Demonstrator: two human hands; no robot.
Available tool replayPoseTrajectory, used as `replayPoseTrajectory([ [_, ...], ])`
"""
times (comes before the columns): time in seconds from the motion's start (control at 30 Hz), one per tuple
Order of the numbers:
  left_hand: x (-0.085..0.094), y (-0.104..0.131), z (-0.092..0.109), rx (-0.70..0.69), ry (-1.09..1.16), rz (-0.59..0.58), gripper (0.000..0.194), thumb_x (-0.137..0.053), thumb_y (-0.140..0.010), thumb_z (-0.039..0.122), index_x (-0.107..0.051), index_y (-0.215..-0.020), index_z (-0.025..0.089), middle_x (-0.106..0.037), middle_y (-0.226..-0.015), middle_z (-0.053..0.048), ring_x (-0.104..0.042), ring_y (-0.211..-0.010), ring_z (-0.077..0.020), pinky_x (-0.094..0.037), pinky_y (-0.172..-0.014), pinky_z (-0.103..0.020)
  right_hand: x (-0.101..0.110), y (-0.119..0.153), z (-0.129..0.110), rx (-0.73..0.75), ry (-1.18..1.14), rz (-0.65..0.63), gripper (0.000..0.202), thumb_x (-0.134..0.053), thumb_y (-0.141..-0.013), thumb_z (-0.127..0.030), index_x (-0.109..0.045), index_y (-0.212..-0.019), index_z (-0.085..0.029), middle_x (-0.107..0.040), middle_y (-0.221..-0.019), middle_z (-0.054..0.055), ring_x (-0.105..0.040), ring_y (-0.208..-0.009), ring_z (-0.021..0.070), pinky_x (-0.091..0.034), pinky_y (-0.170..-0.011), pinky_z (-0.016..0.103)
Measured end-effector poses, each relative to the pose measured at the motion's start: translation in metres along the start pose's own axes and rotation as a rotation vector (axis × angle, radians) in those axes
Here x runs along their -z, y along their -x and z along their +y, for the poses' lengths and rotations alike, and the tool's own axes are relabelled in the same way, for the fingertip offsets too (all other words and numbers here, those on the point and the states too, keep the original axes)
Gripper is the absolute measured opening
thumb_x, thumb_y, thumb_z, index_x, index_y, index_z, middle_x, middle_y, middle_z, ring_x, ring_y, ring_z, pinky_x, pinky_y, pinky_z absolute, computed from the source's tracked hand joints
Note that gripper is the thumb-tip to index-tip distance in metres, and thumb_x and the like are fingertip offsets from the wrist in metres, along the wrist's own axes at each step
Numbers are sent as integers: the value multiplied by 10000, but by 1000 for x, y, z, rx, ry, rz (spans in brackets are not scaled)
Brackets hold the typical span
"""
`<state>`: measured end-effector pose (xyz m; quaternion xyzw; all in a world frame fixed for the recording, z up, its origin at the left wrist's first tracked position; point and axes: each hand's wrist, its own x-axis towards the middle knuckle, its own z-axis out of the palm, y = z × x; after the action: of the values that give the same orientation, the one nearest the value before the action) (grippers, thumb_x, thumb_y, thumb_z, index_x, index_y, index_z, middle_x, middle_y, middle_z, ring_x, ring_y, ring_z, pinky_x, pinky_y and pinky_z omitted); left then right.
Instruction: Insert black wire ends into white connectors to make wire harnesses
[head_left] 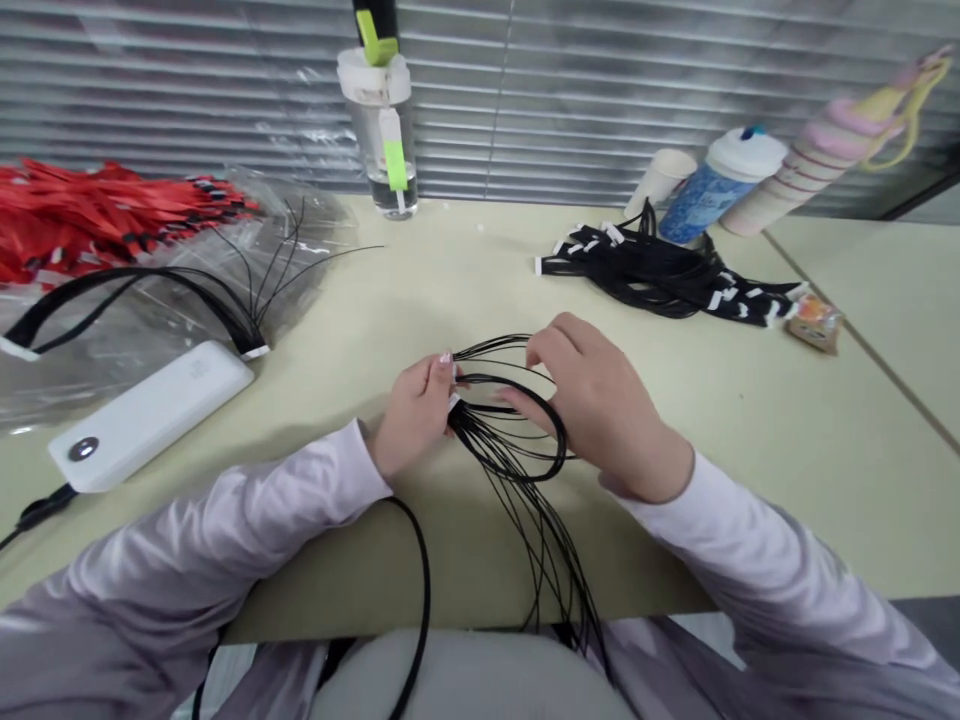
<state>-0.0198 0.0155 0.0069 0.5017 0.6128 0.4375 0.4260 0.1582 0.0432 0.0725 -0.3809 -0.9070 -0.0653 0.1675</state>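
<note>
My left hand [416, 415] is closed, thumb on top, around the white connector end of a bundle of thin black wires [517, 480]. From this grip the strands fan out to the right, and many hang over the table's front edge. One thicker group bends into a loop [562, 435] beside my right hand [596, 400]. That hand's fingers curl around some of the strands, its thumb lying lower and apart from the index finger. Where the wires pass under its fingers they are hidden.
Black cables with white connectors [660, 275] are piled at back right, by a small wrapped packet [815, 322], a paper cup [660, 180] and bottles. Left are a white power bank [154, 415], a black wire harness [135, 280] and red bundles [90, 220] on plastic. A water bottle [382, 130] stands behind.
</note>
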Motion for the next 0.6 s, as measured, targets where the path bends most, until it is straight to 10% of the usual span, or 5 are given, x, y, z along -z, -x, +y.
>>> replayPoseTrajectory([
  [0.17,-1,-5,-3,14,34,27,410,-385,-851,510,-530,-689,161,-422,-471,49,-423,-333,-69,-339,-310,-185,15,6,-19,-5,243,75,307,-425,-866,-394,-526,-675,-175,-508,-638,51,-398,-576,148,-240,-522,285],
  [0.37,-1,-6,-1,36,34,21,380,-411,-848,493,-530,-705,162,-445,-487,46,-426,-333,-64,-344,-304,-179,14,0,-12,-81,-107,-573,395,-405,-866,-364,-511,-536,-175,-441,-471,-5,-289,-455,87,-212,-500,257],
  [0.6,-1,-7,-5,66,55,42,367,-410,-849,491,-530,-729,165,-470,-502,43,-445,-318,-71,-364,-296,-190,-6,-5,-12,-35,-503,-478,268,-409,-869,-245,-577,-676,-164,-510,-570,-38,-368,-519,53,-274,-528,203],
])
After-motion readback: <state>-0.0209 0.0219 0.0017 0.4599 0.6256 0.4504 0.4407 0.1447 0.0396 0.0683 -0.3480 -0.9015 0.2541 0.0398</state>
